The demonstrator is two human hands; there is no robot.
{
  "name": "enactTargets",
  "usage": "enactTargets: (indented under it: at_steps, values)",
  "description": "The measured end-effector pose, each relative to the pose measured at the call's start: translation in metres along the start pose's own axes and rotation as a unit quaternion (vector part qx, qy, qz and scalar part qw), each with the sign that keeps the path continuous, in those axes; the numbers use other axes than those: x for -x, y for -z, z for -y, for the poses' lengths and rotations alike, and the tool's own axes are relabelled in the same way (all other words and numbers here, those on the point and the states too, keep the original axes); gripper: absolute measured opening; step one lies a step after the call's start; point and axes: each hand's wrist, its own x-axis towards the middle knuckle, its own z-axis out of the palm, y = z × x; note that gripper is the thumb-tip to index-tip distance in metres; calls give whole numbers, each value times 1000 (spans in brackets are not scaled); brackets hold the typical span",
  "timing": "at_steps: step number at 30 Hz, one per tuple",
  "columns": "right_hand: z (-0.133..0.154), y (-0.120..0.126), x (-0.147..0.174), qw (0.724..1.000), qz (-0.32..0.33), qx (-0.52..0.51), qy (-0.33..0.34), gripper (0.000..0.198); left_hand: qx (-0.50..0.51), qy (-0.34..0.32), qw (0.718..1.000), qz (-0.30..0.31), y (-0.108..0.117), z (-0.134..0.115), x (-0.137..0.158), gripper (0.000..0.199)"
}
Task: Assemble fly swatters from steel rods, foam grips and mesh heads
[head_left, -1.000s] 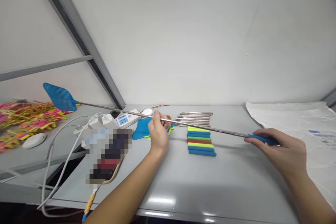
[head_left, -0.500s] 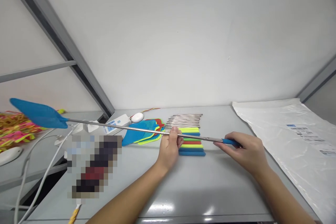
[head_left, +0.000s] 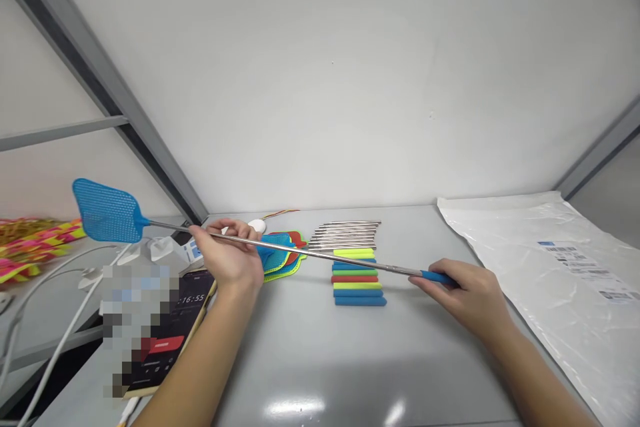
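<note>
Fly swatter: one blue fly swatter (head_left: 107, 210), held above the grey table (head_left: 310, 353), its flat head at far left, its metal shaft (head_left: 320, 255) sloping down to the right.
Right hand: the right hand (head_left: 473, 293) is closed around the blue handle (head_left: 434, 277).
Left hand: the left hand (head_left: 235, 260) is loosely curled, palm up, with the shaft across it; whether it grips cannot be told.
Coloured tubes: about eight coloured tubes (head_left: 356, 279) side by side below the shaft: yellow, blue, green, red.
Thin rods: one row of thin rods (head_left: 345, 235) just behind the tubes, too fine to count.
Spare heads: overlapping spare heads (head_left: 297, 239), number hidden.
Open room: tabletop spreads from the tubes toward the front edge.
Right edge: one white plastic bag (head_left: 500, 240).
Left edge: one phone (head_left: 193, 300), partly blurred, beside the left forearm.
Back edge: one pale wall (head_left: 320, 93).
</note>
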Motion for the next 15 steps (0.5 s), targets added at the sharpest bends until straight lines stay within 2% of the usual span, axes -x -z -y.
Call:
enactTargets:
  at_steps: [5, 8, 11, 15]
  values:
    - [0, 0, 0, 1000, 4, -9, 4, 38, 2, -36, 999, -12, 5, -7, -9, 47]
    - [-5, 0, 0, 1000, -2, -19, -8, 38, -12, -62, 998, 10, 5, -11, -12, 48]
    - [-10, 0, 1, 1000, -18, -8, -14, 38, -21, -60, 997, 44, 1, -14, -9, 48]
    - [-5, 0, 1, 999, -33, 19, -9, 39, -44, -59, 994, 81, -10, -5, 10, 48]
